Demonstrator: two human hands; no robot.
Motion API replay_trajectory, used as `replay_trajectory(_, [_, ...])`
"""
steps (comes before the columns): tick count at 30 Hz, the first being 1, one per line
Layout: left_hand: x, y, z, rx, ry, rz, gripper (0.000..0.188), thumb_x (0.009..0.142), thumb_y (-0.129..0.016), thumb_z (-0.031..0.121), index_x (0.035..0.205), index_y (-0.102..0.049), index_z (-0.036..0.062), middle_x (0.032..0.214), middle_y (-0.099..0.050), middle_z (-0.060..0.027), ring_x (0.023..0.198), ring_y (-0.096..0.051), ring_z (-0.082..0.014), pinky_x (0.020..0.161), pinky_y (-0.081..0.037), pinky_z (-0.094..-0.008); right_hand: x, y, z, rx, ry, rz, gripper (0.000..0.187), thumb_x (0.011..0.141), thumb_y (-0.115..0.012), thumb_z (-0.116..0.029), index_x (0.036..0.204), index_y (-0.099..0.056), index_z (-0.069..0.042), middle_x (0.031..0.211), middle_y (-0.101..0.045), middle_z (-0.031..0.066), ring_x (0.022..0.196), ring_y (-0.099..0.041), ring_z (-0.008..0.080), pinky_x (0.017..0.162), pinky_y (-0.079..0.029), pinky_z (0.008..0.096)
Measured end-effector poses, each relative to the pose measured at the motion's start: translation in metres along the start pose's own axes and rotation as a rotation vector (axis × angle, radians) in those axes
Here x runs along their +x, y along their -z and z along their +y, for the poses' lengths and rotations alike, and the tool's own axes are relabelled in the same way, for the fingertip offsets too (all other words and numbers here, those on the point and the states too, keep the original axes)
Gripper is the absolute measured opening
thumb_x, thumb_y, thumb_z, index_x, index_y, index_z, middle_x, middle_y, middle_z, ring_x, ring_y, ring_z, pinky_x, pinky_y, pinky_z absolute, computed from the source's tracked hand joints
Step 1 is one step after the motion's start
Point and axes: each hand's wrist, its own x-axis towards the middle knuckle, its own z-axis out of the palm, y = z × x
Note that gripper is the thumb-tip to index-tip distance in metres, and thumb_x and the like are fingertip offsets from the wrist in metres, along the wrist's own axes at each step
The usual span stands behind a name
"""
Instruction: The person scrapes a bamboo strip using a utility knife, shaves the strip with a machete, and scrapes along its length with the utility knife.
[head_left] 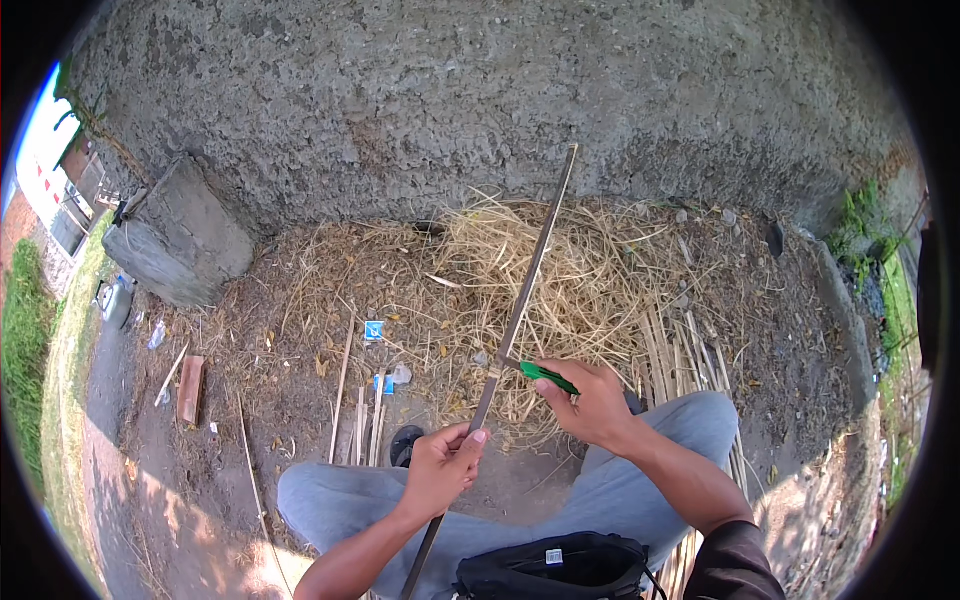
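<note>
My left hand is closed round a long, thin bamboo strip, which slants from my lap up toward the wall. In my right hand is a green-handled knife. Its short dark blade meets the strip a little above my left hand, where a pale patch shows on the strip. Below the strip a heap of pale shavings lies on the ground.
Long pale strips lie on the ground by my right knee, with several more by my left. A black bag rests at my lap. A rough wall rises ahead; a concrete block and a reddish-brown block stand left.
</note>
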Motion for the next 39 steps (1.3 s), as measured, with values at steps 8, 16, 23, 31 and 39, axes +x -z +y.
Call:
replay_trajectory(8, [-0.002,0.003,0.003,-0.114,0.088,-0.059,0.026,0.102,-0.049,0.024,0.106,-0.055,-0.0012,0.066,-0.041,0.0026,0.048,-0.033,-0.0041,0.042,-0.027,-0.0204,-0.001,-0.009,-0.007,-0.018,0.115,-0.002,0.031,0.088,-0.065,-0.011,0.118,-0.064,-0.003,0.073,-0.06,0.0117,0.054,-0.054,0.0229,0.05,-0.044,0.0337])
replay_trajectory(16, [-0.003,0.002,0.003,-0.106,0.119,-0.122,0.032,0.105,-0.037,0.027,0.107,-0.053,-0.0011,0.065,-0.032,0.004,0.048,-0.028,-0.0039,0.041,-0.021,-0.021,-0.002,-0.012,-0.011,0.012,0.131,0.06,0.026,0.087,-0.067,-0.017,0.111,-0.065,-0.007,0.079,-0.066,0.0088,0.056,-0.062,0.0246,0.048,-0.05,0.0338])
replay_trajectory(23, [-0.005,0.002,-0.015,0.138,-0.102,-0.056,0.032,0.105,-0.039,0.027,0.102,-0.053,-0.0016,0.06,-0.034,0.0047,0.047,-0.029,-0.0028,0.04,-0.021,-0.0216,-0.004,-0.017,-0.004,-0.01,0.286,0.119,0.019,0.081,-0.074,-0.015,0.099,-0.07,-0.008,0.077,-0.067,0.0058,0.055,-0.063,0.0222,0.045,-0.049,0.0315])
replay_trajectory(31, [-0.014,-0.011,-0.014,0.138,-0.097,-0.024,0.032,0.105,-0.04,0.026,0.098,-0.055,-0.0011,0.057,-0.036,0.0053,0.048,-0.033,-0.0023,0.043,-0.026,-0.0225,0.006,-0.008,0.006,-0.232,0.138,0.225,0.016,0.08,-0.074,-0.016,0.094,-0.071,-0.008,0.07,-0.063,0.0041,0.049,-0.058,0.0197,0.04,-0.042,0.0315])
replay_trajectory(39, [-0.015,-0.006,-0.011,0.518,-0.271,0.092,0.031,0.103,-0.044,0.024,0.097,-0.064,0.0003,0.059,-0.043,0.0031,0.053,-0.04,-0.0037,0.048,-0.034,-0.0241,0.001,-0.007,0.0,-0.14,0.275,0.207,0.015,0.08,-0.075,-0.016,0.094,-0.072,-0.01,0.069,-0.063,0.0027,0.047,-0.056,0.0194,0.04,-0.041,0.032])
